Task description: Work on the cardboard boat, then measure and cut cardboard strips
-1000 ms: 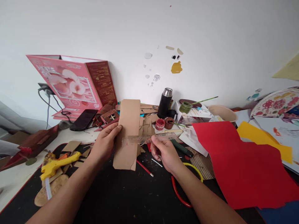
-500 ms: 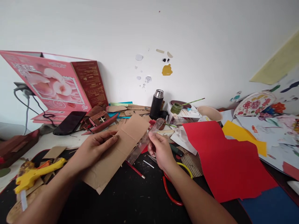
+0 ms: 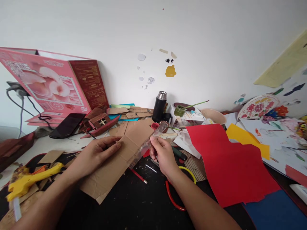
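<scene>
My left hand (image 3: 102,154) grips the left edge of a creased piece of brown cardboard (image 3: 115,171), thumb on top and the other fingers behind it. Held between the thumb and fingers of my right hand (image 3: 163,155) is a clear plastic ruler (image 3: 143,149), which slants along the cardboard's right edge. Whether the two touch along their whole length I cannot tell. Beneath them on the black mat lie a red pencil (image 3: 139,176) and a thin white stick (image 3: 151,168). Scissors with red and yellow handles (image 3: 170,198) lie partly hidden under my right wrist.
A yellow glue gun (image 3: 31,180) lies at the left among cardboard scraps. Behind stand a brown model boat (image 3: 102,124), a phone (image 3: 67,125), a pink box (image 3: 57,83) and a black flask (image 3: 160,107). Red paper (image 3: 227,163) covers the right side, over blue paper (image 3: 268,210).
The view has shifted slightly. The ruler has moved closer against the cardboard's right edge, and the cardboard's lower end sits slightly lower left. Both hands keep their hold.
</scene>
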`<action>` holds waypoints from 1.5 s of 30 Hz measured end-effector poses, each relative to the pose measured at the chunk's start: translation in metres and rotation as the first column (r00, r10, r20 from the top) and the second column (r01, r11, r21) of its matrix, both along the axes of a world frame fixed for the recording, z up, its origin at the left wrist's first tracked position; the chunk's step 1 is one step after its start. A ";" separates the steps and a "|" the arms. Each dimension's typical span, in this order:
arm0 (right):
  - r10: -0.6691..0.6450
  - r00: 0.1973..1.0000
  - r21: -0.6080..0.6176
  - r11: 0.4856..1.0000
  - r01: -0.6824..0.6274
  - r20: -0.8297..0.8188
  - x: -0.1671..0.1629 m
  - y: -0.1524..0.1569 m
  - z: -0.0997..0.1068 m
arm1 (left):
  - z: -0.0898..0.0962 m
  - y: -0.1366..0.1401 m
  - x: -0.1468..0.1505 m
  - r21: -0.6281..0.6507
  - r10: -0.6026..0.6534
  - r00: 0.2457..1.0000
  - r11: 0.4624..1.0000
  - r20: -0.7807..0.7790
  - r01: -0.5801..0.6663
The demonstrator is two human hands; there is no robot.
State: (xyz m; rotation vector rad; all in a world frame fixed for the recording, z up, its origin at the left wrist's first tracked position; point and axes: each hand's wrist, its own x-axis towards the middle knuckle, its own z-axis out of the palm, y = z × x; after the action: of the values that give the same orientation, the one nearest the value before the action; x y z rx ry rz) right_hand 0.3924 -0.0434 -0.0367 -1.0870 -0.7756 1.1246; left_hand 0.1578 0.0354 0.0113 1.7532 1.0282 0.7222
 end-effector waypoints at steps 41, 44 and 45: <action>0.108 0.981 -0.008 0.994 -0.111 -0.160 -0.004 -0.006 0.016 | -0.020 -0.007 0.022 -0.327 0.207 0.782 0.945 0.587 -0.004; 0.086 0.982 0.021 0.996 -0.084 -0.167 -0.004 -0.007 0.020 | -0.023 -0.014 0.028 -0.378 0.181 0.798 0.924 0.575 0.064; 0.070 0.983 0.025 0.997 -0.067 -0.169 -0.003 -0.006 0.020 | -0.024 -0.017 0.030 -0.393 0.159 0.805 0.914 0.572 0.099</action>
State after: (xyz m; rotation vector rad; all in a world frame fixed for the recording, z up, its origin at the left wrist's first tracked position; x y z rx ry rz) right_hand 0.3890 -0.0498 -0.0165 -0.9405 -0.6915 1.2487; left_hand 0.1881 0.0183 -0.0130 1.0366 0.6973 0.9265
